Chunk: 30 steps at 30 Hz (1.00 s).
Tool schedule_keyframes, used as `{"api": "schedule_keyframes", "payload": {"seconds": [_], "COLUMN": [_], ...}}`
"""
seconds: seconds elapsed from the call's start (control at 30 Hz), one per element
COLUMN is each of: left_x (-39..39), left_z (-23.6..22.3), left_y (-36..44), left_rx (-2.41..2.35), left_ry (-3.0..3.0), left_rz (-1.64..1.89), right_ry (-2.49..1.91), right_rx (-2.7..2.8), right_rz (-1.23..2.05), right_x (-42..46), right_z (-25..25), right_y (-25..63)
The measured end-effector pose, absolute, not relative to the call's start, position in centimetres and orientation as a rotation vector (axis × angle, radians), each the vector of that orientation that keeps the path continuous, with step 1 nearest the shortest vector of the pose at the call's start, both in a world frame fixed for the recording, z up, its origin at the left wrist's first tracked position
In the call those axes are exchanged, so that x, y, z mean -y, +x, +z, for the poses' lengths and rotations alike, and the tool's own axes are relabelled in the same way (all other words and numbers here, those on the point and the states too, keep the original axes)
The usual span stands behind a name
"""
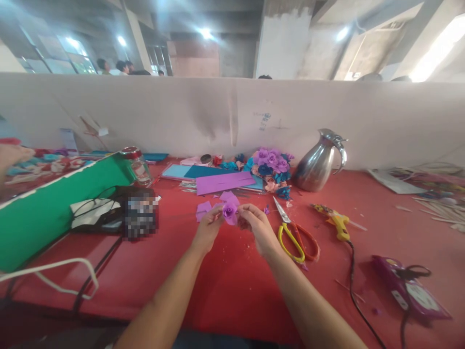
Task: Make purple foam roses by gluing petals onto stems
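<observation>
Pinches a purple flower [229, 212] with left hand [208, 231] and right hand [258, 228], just below the frame's centre.

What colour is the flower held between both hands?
The flower is purple, seen best in the head view.

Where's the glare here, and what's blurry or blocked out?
Head view: the bright strip at upper right washes out to white; the metal jug carries shiny highlights; the purple flower looks slightly soft; pixelated blocks cover a patch at left.
</observation>
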State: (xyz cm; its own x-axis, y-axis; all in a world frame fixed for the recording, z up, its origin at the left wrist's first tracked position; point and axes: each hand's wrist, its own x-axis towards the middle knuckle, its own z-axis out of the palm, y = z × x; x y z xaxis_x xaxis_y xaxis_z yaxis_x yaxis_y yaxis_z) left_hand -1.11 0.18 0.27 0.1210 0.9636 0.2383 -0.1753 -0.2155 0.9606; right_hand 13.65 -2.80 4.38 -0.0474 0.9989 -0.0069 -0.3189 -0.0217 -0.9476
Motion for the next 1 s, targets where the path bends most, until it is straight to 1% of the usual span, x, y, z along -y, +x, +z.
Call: {"api": "schedule_keyframes", "payload": {"seconds": [0.27,0.57,0.77,0.9,1.0], "left_x": [0.0,-0.4,-0.4,-0.4,-0.4], "left_z": [0.6,-0.1,0.2,0.1,0.1], "left_y": [-1.1,-1.2,-1.3,-1.3,-1.3], "left_rx": [-0.888,-0.909,-0.925,-0.925,-0.917], "left_ry": [1.388,1.422,1.435,1.407,1.398], "left_rz": [1.312,1.298,1.271,1.298,1.298], "right_ry": [-0.897,-0.897,-0.922,-0.957,-0.958], "right_rx": [0.970,0.981,1.053,0.957,0.895], "right_rz": [1.361,1.375,1.294,1.220,1.250], "right_x": [2.7,2.7,2.6,2.5,2.4], "right_z": [4.2,4.6,4.8,5.0,5.1], "right_y": [13.4,13.6,14.0,14.4,14.6]}}
